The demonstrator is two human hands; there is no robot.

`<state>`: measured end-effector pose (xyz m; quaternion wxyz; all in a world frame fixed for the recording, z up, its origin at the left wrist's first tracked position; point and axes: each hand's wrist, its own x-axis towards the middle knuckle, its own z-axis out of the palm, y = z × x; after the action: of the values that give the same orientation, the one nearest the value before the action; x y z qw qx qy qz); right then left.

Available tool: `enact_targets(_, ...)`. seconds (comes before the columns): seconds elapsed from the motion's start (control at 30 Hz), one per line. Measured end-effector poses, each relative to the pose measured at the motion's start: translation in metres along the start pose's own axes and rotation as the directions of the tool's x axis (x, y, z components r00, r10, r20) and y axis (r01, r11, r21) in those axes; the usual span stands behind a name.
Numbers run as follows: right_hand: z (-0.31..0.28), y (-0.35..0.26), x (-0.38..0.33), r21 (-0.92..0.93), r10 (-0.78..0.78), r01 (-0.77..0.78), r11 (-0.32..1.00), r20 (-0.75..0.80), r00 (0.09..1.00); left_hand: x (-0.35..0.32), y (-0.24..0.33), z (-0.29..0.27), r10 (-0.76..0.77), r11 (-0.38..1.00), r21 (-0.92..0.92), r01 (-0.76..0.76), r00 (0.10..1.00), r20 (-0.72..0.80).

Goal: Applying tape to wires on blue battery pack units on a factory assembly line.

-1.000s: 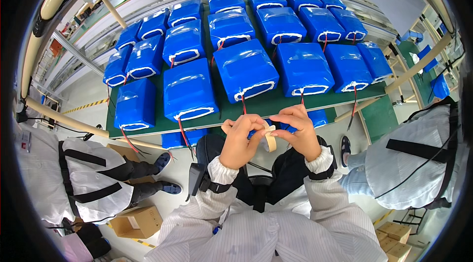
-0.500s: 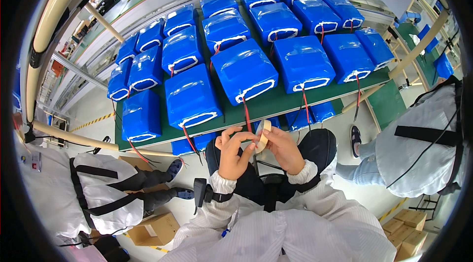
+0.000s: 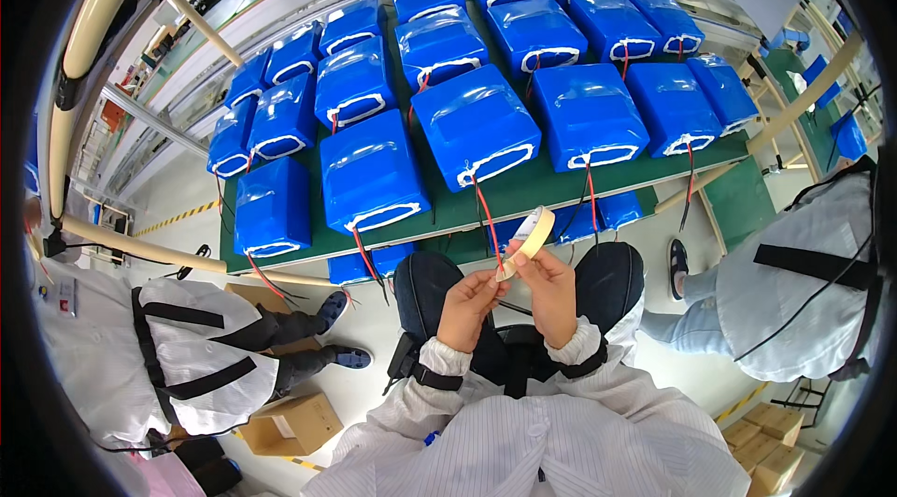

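A cream roll of masking tape is held up in my right hand, thumb and fingers closed on its lower side. My left hand is just to the left, fingertips pinched on the loose end of the tape. Red and black wires hang from the middle front blue battery pack and come down to the pinched tape end. Whether the wires are between the left fingertips is too small to tell. Both hands are above my lap, in front of the table edge.
Several blue shrink-wrapped packs stand in rows on the green table, wires hanging over its front edge. More packs lie on a lower level. A person in a white coat stands at each side. Cardboard boxes are on the floor.
My left hand has gone from spread fingers beside the roll to a pinch at the tape end. The roll has moved up and right with my right hand. The view has shifted slightly.
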<state>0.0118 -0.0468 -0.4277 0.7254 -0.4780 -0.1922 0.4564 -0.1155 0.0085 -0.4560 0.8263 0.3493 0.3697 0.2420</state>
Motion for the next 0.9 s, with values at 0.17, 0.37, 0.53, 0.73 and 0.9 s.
enact_targets(0.17, -0.002, -0.001, -0.001, -0.028, -0.063, 0.061, 0.998, -0.042, 0.997, 0.004, -0.008, 0.004, -0.003, 0.961, -0.273, 0.033, 0.994, 0.109)
enact_targets(0.37, -0.004, -0.002, -0.003, -0.080, -0.074, 0.068, 0.994, -0.077, 0.994, 0.006, -0.013, 0.004, -0.046, 0.893, -0.429, 0.135, 0.976, 0.211)
enact_targets(0.53, -0.005, -0.001, -0.003, -0.097, -0.091, 0.082, 0.992, -0.084, 0.992, 0.006, -0.012, 0.007, -0.056, 0.879, -0.451, 0.153, 0.974, 0.221)
enact_targets(0.73, -0.005, 0.000, -0.002, -0.092, -0.078, 0.068, 0.993, -0.105, 0.991, 0.006, -0.010, 0.012, -0.080, 0.888, -0.432, 0.161, 0.977, 0.200)
enact_targets(0.9, -0.005, -0.002, -0.003, -0.099, -0.111, 0.102, 0.990, -0.088, 0.990, 0.006, -0.009, 0.017, -0.089, 0.892, -0.421, 0.165, 0.977, 0.193)
